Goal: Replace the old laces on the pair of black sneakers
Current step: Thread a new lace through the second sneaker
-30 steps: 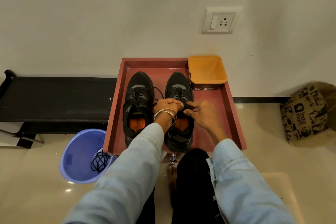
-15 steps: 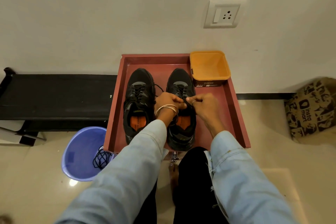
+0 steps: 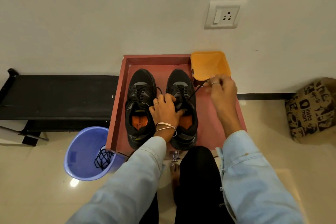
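Two black sneakers with orange insoles stand side by side in a red tray [image 3: 227,118]. The left sneaker [image 3: 140,96] is laced. My left hand [image 3: 165,109] rests on the tongue of the right sneaker [image 3: 179,82], fingers curled over its eyelets. My right hand [image 3: 220,89] pinches the end of a black lace [image 3: 195,92], which runs taut up and to the right from the right sneaker's eyelets. A bundle of black laces [image 3: 103,158] lies in a blue bucket.
An orange tub [image 3: 209,63] sits in the tray's far right corner, just behind my right hand. The blue bucket [image 3: 81,152] stands on the floor left of the tray. A black bench [image 3: 54,96] lies to the left, a printed paper bag [image 3: 312,109] to the right.
My right hand has pulled away from the right sneaker up and to the right, drawing the lace out taut. My left hand stays on the sneaker.
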Tool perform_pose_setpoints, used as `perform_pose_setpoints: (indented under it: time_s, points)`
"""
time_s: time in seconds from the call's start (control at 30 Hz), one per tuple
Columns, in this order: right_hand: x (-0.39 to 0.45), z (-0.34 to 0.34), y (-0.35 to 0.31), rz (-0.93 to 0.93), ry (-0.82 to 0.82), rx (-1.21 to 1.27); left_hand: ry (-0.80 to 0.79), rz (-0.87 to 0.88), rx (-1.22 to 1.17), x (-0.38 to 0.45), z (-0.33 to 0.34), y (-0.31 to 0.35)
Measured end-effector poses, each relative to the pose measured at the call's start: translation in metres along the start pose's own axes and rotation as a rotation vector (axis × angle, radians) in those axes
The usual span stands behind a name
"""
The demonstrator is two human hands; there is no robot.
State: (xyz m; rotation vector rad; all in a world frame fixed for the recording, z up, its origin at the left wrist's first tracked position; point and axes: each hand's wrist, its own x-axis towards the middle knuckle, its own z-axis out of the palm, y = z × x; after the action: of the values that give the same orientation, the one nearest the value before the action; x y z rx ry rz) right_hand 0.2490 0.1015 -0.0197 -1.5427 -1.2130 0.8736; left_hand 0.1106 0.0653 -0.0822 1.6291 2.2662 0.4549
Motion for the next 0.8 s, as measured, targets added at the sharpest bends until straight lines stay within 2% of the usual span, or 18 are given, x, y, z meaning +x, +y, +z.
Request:
perform_pose_setpoints:
  time_s: [0.13, 0.2, 0.23, 0.27, 0.33, 0.37, 0.43, 0.5, 0.53, 0.6, 0.8]
  points:
    - [0.015, -0.04, -0.064, 0.043, 0.051, 0.766, 0.083, -0.031, -0.006, -0.004, 0.002, 0.0]
    - [0.019, -0.061, -0.09, -0.061, 0.123, 0.929, 0.043, -0.035, -0.02, -0.002, 0.002, -0.001]
    - [0.021, -0.069, -0.098, -0.131, 0.155, 0.923, 0.011, -0.035, -0.036, 0.0, 0.002, -0.001]
    - [0.023, -0.072, -0.099, -0.193, 0.175, 0.847, -0.02, -0.032, -0.047, 0.001, 0.002, -0.002]
    - [0.024, -0.064, -0.089, -0.285, 0.156, 0.489, -0.058, -0.019, -0.042, 0.004, 0.002, -0.003]
    - [0.023, -0.055, -0.076, -0.296, 0.079, 0.235, -0.066, -0.01, -0.031, 0.006, 0.002, -0.003]
    - [0.018, -0.03, -0.041, -0.224, -0.195, -0.212, -0.068, 0.01, -0.011, 0.006, 0.001, -0.004]
    - [0.011, -0.005, -0.003, -0.122, -0.396, -0.461, -0.062, 0.028, -0.013, 0.006, 0.001, -0.005]
    - [0.007, 0.006, 0.014, -0.115, -0.454, -0.539, -0.059, 0.035, -0.022, 0.006, 0.002, -0.005]
    - [0.004, 0.021, 0.034, -0.155, -0.471, -0.64, -0.053, 0.043, -0.044, 0.006, 0.003, -0.005]
    - [0.005, 0.022, 0.031, -0.177, -0.308, -0.547, -0.035, 0.021, -0.072, 0.006, 0.002, -0.004]
